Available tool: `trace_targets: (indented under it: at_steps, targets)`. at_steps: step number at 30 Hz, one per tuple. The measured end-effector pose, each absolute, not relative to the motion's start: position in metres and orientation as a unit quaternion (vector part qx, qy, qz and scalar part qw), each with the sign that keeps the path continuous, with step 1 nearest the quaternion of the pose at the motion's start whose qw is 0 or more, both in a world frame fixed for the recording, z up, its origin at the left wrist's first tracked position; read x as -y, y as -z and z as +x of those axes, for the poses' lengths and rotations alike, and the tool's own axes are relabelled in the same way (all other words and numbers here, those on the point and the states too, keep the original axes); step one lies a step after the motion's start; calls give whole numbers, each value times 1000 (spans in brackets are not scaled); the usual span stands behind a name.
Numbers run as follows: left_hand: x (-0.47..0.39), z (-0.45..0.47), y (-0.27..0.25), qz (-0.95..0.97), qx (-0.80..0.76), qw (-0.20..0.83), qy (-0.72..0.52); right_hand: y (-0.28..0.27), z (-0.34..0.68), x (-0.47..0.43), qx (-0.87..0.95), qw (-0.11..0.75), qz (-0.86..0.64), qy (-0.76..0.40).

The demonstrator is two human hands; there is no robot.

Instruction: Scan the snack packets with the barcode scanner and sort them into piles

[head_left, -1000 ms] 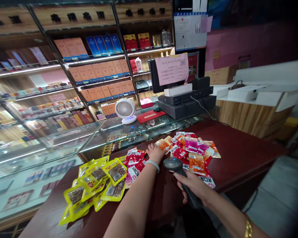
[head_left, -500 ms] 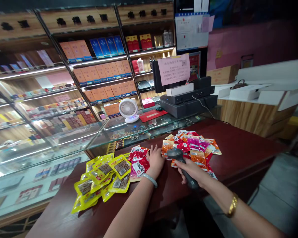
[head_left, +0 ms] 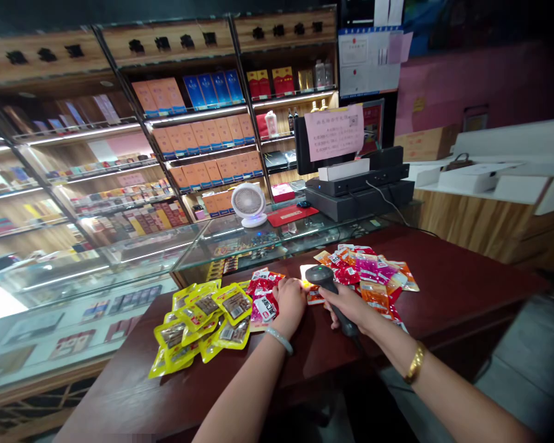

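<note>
My right hand [head_left: 344, 304] is wrapped around a dark grey barcode scanner [head_left: 321, 275], its head over an orange snack packet [head_left: 314, 296]. Bright light falls on the packet beneath the head. My left hand [head_left: 290, 301] is closed, fingers bent, at the packet's left edge; its fingertips are partly hidden. Left of that hand lie red and pink snack packets [head_left: 264, 303]. Farther left is a pile of yellow snack packets [head_left: 203, 311] with clear windows. A mixed pile of orange, red and purple packets [head_left: 372, 269] lies beyond the scanner, to the right.
The dark red table [head_left: 461, 271] meets a glass display counter [head_left: 198, 246]. On the glass stand a white fan [head_left: 249, 203], a red mat [head_left: 292, 215] and a black cash register [head_left: 360, 191]. Shelves of boxes [head_left: 207, 135] line the back; a wood-fronted counter [head_left: 475, 215] stands right.
The scanner has moved slightly left, and its light now shines on the orange packet. My left hand's fingers, spread before, are now drawn in. The whole view has shifted a little.
</note>
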State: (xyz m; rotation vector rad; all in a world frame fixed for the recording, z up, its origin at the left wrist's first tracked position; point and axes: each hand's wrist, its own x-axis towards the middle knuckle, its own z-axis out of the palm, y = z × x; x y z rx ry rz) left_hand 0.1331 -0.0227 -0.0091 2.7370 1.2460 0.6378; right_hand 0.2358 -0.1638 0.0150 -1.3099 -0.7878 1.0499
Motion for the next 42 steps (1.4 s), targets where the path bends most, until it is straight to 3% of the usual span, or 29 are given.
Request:
trace_targets:
  at_steps: [9, 13, 20, 25, 42]
  targets:
    - [-22, 75, -23, 837, -518, -85, -154, 2, 247, 179, 328, 596, -559, -474]
    - [-19, 78, -20, 815, -519, -141, -217, 8, 249, 187, 310, 591, -572, -477]
    - [5, 163, 9, 902, -410, -15, -134, 9, 249, 198, 296, 592, -576, -479]
    - [7, 193, 5, 901, -422, 4, -99, 7, 250, 203, 286, 592, -581, -480]
    - [15, 88, -6, 880, -457, 63, -114, -6, 220, 165, 317, 616, -532, -487]
